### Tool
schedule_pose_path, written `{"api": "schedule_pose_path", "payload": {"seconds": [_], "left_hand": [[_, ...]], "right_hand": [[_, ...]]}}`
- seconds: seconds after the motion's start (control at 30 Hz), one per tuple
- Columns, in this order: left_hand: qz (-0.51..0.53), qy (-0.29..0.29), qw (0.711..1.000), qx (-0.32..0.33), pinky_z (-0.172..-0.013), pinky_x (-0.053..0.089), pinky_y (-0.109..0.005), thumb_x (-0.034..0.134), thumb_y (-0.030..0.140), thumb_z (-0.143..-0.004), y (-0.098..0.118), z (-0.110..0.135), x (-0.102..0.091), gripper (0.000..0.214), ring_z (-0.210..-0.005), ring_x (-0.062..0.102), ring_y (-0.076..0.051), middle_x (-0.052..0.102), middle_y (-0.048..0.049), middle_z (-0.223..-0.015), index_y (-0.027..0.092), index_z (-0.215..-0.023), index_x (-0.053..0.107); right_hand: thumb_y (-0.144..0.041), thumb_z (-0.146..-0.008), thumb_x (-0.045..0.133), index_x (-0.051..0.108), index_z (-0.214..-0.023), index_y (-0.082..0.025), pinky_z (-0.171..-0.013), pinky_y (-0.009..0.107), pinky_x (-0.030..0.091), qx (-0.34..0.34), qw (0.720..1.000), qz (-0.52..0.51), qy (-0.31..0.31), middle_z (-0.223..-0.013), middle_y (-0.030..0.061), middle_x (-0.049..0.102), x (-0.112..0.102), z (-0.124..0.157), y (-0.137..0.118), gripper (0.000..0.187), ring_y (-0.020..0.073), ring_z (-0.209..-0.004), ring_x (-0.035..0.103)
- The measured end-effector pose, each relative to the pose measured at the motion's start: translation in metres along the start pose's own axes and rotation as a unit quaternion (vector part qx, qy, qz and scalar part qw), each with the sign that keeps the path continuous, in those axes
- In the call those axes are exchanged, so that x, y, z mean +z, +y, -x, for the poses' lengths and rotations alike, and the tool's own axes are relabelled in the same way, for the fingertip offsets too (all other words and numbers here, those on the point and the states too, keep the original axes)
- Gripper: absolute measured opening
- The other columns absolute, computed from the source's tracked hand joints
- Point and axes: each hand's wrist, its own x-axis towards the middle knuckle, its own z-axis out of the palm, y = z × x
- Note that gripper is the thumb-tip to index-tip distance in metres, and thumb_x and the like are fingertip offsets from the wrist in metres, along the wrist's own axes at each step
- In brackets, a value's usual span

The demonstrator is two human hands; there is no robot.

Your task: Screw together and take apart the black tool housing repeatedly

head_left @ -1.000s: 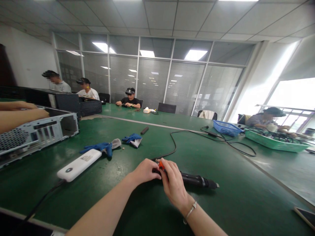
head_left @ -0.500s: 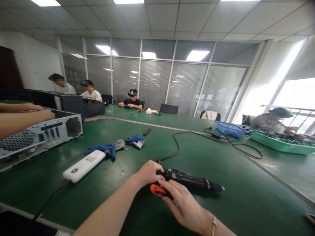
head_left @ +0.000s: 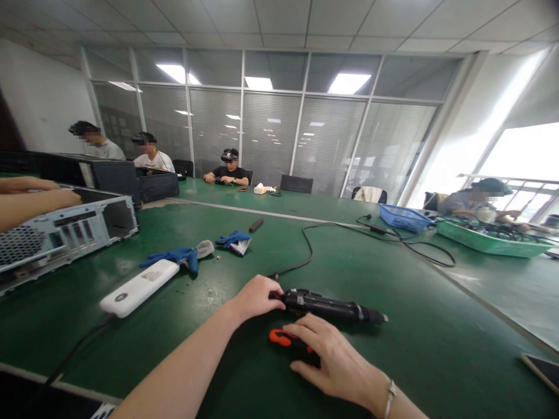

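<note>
A black electric screwdriver [head_left: 329, 305] lies across the green table in front of me, its bit pointing right. My left hand [head_left: 257, 298] is closed around the cord end of the screwdriver. Below it lies a hand tool with an orange and black handle [head_left: 280, 337], partly covered by my right hand [head_left: 334, 358]. The right fingers are spread over this tool, thumb apart; the rest of the tool is hidden, so its kind does not show.
A black cord [head_left: 312, 250] runs from the screwdriver toward a blue basket [head_left: 404, 218]. Left are a white power strip [head_left: 142, 286], blue gloves [head_left: 174, 255] and a metal computer case [head_left: 87, 227] under another person's arms. A green basket [head_left: 493, 238] holds cables at right.
My right hand has moved slightly away from my left hand, its fingers spreading off the orange-handled tool. My left hand stays at the screwdriver's cord end. The camera view has shifted a little.
</note>
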Motion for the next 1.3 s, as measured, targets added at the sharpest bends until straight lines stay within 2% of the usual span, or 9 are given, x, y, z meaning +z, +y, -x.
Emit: {"api": "schedule_pose_path", "payload": {"seconds": [0.23,0.43,0.6,0.7,0.8,0.9,1.07,1.17,1.3], "left_hand": [[0.01,-0.013,1.0,-0.006,-0.067,0.042,-0.022,0.074,0.033,-0.074,0.006,0.001,-0.005,0.022,-0.076,0.065,-0.017,0.073,-0.0021,-0.083,0.02,-0.092,0.075],[0.003,-0.01,1.0,-0.003,-0.073,0.044,-0.023,0.072,0.034,-0.076,0.006,0.002,-0.005,0.022,-0.079,0.066,-0.018,0.074,-0.0027,-0.087,0.02,-0.093,0.075],[0.006,-0.001,1.0,0.014,-0.079,0.047,-0.025,0.073,0.032,-0.076,0.008,0.005,-0.007,0.024,-0.088,0.066,-0.02,0.073,-0.0041,-0.095,0.02,-0.096,0.074],[0.019,0.053,0.996,0.066,-0.094,0.044,-0.031,0.075,0.029,-0.074,0.013,0.006,-0.008,0.034,-0.103,0.062,-0.022,0.07,-0.0067,-0.11,0.019,-0.105,0.071],[0.039,0.074,0.987,0.136,-0.097,0.042,-0.032,0.072,0.031,-0.078,0.019,0.007,-0.007,0.031,-0.106,0.06,-0.021,0.068,-0.0074,-0.111,0.019,-0.106,0.07],[0.03,0.047,0.981,0.186,-0.095,0.043,-0.033,0.074,0.036,-0.076,0.025,0.007,-0.003,0.031,-0.102,0.059,-0.021,0.066,-0.0083,-0.111,0.02,-0.103,0.072],[-0.012,0.025,0.983,0.18,-0.098,0.041,-0.038,0.077,0.036,-0.073,0.026,0.006,0.003,0.028,-0.109,0.054,-0.025,0.058,-0.0099,-0.123,0.022,-0.097,0.075],[-0.008,0.003,0.985,0.171,-0.096,0.042,-0.035,0.075,0.037,-0.075,0.024,0.006,0.005,0.021,-0.111,0.054,-0.025,0.059,-0.0084,-0.123,0.022,-0.09,0.076],[0.032,-0.067,0.984,0.164,-0.084,0.046,-0.027,0.071,0.034,-0.08,0.021,0.005,0.006,0.019,-0.09,0.064,-0.019,0.07,-0.0051,-0.095,0.021,-0.092,0.075]], "right_hand": [[-0.038,-0.087,0.058,0.062,-0.115,-0.023,-0.093,0.043,0.046,0.087,0.981,0.032,0.169,-0.114,0.0102,0.062,-0.02,0.008,0.06,0.033,0.0249,-0.106,0.057],[-0.04,-0.087,0.055,0.06,-0.124,-0.027,-0.095,0.041,0.047,0.132,0.99,-0.002,0.049,-0.118,0.0067,0.065,-0.028,0.017,0.099,0.039,0.0242,-0.106,0.06],[-0.045,-0.088,0.053,0.056,-0.129,-0.027,-0.097,0.042,0.046,0.149,0.988,0.017,0.027,-0.123,0.0074,0.063,-0.027,0.022,0.107,0.045,0.0253,-0.11,0.059],[-0.048,-0.089,0.05,0.055,-0.13,-0.028,-0.094,0.041,0.048,0.15,0.988,0.043,0.014,-0.122,0.0066,0.062,-0.029,0.027,0.109,0.046,0.0244,-0.107,0.06],[-0.049,-0.089,0.051,0.055,-0.129,-0.03,-0.088,0.036,0.052,0.144,0.987,0.068,0.026,-0.124,0.0059,0.061,-0.03,0.033,0.109,0.045,0.0227,-0.103,0.062],[-0.046,-0.09,0.049,0.054,-0.131,-0.031,-0.085,0.034,0.053,0.133,0.986,0.088,0.038,-0.123,0.0058,0.06,-0.029,0.036,0.107,0.044,0.0212,-0.101,0.063],[-0.046,-0.092,0.045,0.051,-0.133,-0.031,-0.085,0.034,0.052,0.145,0.982,0.116,0.043,-0.119,0.0054,0.061,-0.028,0.036,0.114,0.044,0.0204,-0.098,0.064],[-0.049,-0.092,0.043,0.05,-0.134,-0.032,-0.083,0.034,0.053,0.177,0.973,0.138,0.053,-0.12,0.0048,0.061,-0.03,0.042,0.134,0.046,0.0209,-0.097,0.064],[-0.056,-0.089,0.04,0.05,-0.134,-0.033,-0.076,0.034,0.054,0.264,0.943,0.179,0.095,-0.121,0.0045,0.061,-0.038,0.066,0.179,0.051,0.0229,-0.094,0.065]]}}
